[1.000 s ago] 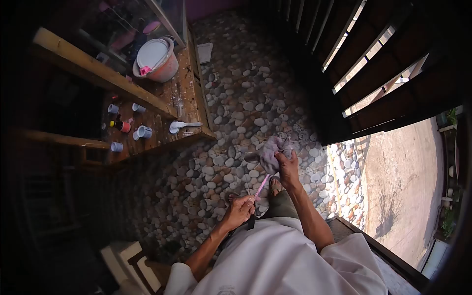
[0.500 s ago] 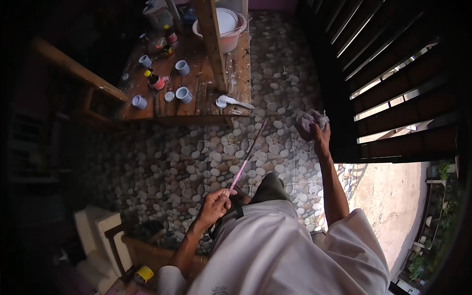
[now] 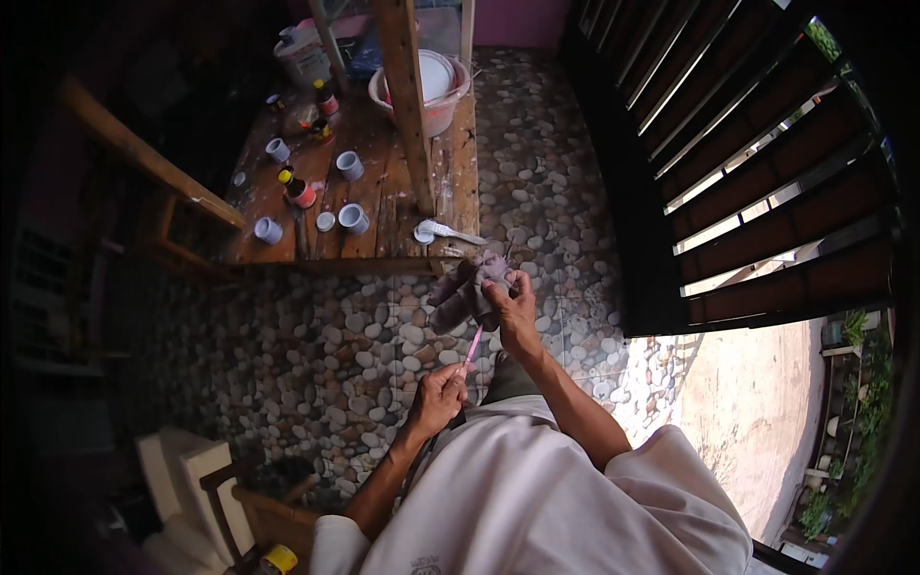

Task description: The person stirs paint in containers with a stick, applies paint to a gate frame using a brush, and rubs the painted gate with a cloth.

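Observation:
My left hand [image 3: 439,401] is closed around the lower end of a thin stick [image 3: 474,346], pinkish along the part that shows. In my right hand [image 3: 516,316] is a crumpled greyish-purple rag [image 3: 460,295], pinched between thumb and fingers. The rag covers the upper part of the stick, so its far end is mostly hidden. Both hands are in front of my body, over the pebble-patterned floor. Just beyond the rag, a white-coated brush [image 3: 450,232] lies on the corner of the wooden table.
The wooden table [image 3: 383,192] holds several small grey-white cups [image 3: 353,219], a bottle with a yellow cap [image 3: 298,189] and a pink basin [image 3: 443,120]. A wooden post [image 3: 407,105] rises from it. A dark slatted gate [image 3: 661,211] stands at the right. A wooden chair [image 3: 273,513] is at lower left.
My right hand has come in from the right with the rag and now has it over the stick's upper part. My left hand still holds the stick; the view has shifted slightly.

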